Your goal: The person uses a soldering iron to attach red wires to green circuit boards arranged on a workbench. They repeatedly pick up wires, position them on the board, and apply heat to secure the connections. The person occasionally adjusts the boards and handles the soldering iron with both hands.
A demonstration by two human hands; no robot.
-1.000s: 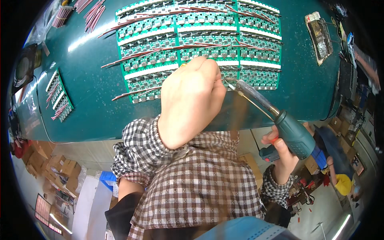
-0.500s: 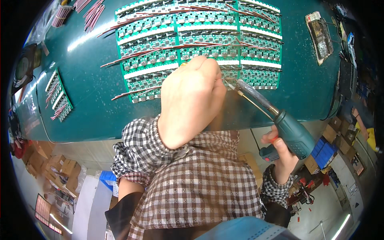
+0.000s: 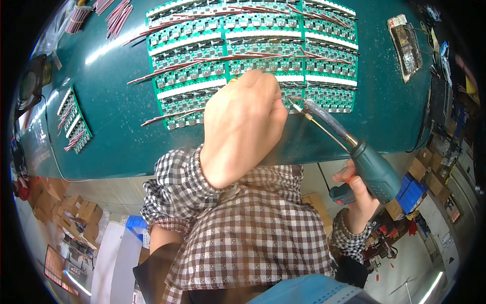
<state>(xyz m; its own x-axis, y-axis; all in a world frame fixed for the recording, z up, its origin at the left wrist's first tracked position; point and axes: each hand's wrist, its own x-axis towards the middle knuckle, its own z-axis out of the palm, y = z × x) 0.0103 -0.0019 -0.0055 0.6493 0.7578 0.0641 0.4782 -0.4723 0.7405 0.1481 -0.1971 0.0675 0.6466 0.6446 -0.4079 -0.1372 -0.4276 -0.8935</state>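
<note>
My left hand (image 3: 243, 126) is closed with its back up over the front rows of a sheet of green circuit boards (image 3: 266, 66). Its fingertips are hidden, so whatever they pinch does not show. My right hand (image 3: 360, 200) is wrapped round the grip of a green soldering gun (image 3: 375, 172) at the table's front edge. The gun's thin tip points up and left over the front row of boards, just right of my left hand. Red and black wires (image 3: 197, 62) lie across the board rows.
A small separate board piece with wires (image 3: 74, 120) lies at the left of the green table (image 3: 119, 139). Wire bundles (image 3: 119, 21) sit at the back left. On the right is a worn, dark-stained block (image 3: 405, 48). Cardboard boxes (image 3: 81, 218) stand beyond the table edge.
The soldering gun and my right hand have shifted slightly to the right, widening the gap between tip and left hand. My left hand stays almost in place.
</note>
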